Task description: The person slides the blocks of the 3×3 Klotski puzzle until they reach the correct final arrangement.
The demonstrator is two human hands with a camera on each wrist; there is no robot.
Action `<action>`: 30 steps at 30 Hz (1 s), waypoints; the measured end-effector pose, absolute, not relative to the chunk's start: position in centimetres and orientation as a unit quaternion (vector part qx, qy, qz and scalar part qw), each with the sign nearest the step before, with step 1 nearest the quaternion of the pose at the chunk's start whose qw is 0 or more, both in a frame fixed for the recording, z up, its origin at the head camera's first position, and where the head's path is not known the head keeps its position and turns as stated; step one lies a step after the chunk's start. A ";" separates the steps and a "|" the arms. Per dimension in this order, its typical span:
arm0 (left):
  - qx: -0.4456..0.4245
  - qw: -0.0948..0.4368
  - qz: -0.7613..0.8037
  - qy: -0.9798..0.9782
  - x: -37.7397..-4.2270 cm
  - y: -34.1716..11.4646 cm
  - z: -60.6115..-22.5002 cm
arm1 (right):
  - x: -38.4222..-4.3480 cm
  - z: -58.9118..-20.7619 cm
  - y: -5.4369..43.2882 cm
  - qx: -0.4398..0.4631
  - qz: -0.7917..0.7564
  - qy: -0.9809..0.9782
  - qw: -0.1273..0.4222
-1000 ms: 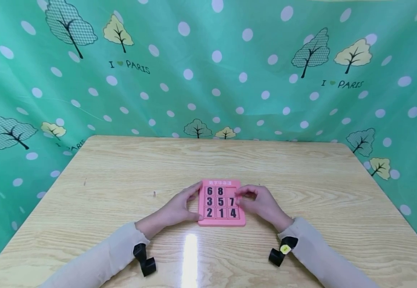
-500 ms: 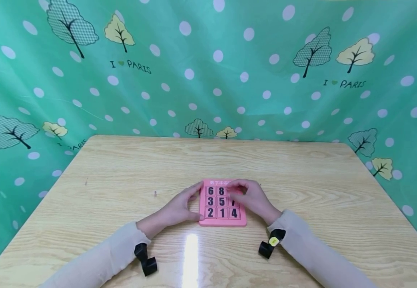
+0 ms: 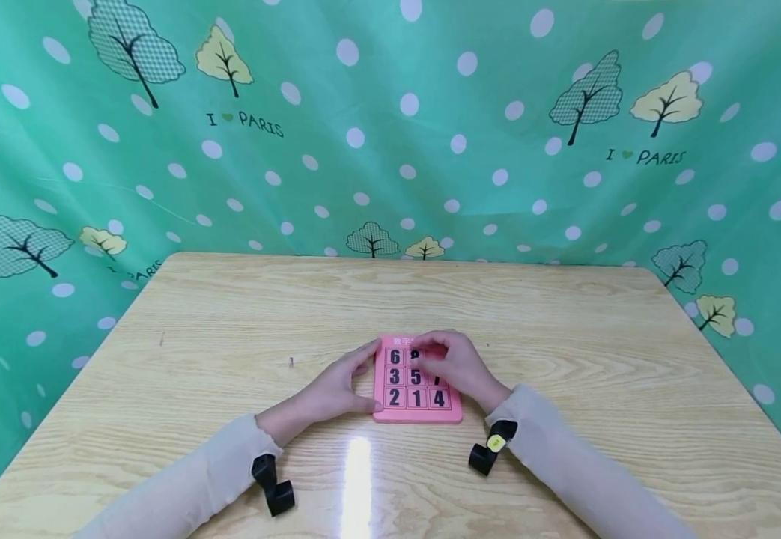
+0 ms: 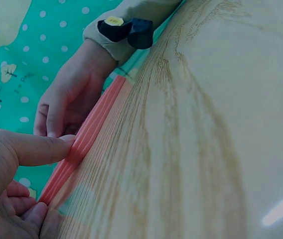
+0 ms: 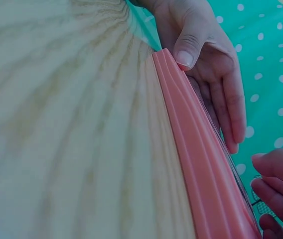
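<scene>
A pink number slide puzzle lies flat on the table in the head view, with black digits on its square tiles. My left hand holds its left side, thumb at the near corner and fingertips at the far one. In the left wrist view that thumb presses on the puzzle's pink edge. My right hand reaches over the upper right of the puzzle, thumb and index fingertips at the 8 tile. It hides the top right corner and part of the 7 tile. The right wrist view shows its fingers loosely bent and apart.
The wooden table extends around the puzzle on all sides. A green dotted cloth hangs behind and beside it. Black wrist mounts are strapped over both sleeves. A bright light reflection shows on the near tabletop.
My right hand has moved left from the puzzle's right edge and the 7 tile, across the top right space, to the 8 tile. The left hand keeps its hold.
</scene>
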State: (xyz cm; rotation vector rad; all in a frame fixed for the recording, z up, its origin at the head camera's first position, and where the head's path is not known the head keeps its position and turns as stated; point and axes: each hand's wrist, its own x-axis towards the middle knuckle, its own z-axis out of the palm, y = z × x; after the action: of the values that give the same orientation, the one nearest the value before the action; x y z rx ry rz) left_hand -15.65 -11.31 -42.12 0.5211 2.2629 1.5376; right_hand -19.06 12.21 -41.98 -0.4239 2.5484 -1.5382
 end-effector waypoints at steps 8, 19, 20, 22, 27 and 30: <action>0.186 0.179 0.543 0.799 -15.7 -11.3 -42.2 | -19.3 -42.3 11.7 -0.140 -0.498 0.854 0.061; 0.188 0.178 0.539 0.801 -15.7 -11.3 -42.2 | -19.3 -42.3 11.4 -0.153 -0.488 0.858 0.047; 0.189 0.177 0.539 0.802 -15.7 -11.3 -42.2 | -19.3 -42.3 11.4 -0.152 -0.487 0.859 0.047; 0.189 0.176 0.536 0.804 -15.7 -11.3 -42.2 | -19.3 -42.4 11.3 -0.147 -0.484 0.861 0.049; 0.190 0.174 0.536 0.804 -15.8 -11.3 -42.3 | -19.3 -42.3 11.1 -0.138 -0.480 0.865 0.050; 0.190 0.176 0.537 0.803 -15.8 -11.3 -42.3 | -19.2 -42.2 11.1 -0.139 -0.479 0.865 0.049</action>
State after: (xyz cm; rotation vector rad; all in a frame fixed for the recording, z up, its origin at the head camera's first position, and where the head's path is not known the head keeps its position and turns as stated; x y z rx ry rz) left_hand -15.76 -11.33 -42.26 0.5384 2.2741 1.5213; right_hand -19.19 11.05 -42.22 -0.4223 2.6361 -1.4603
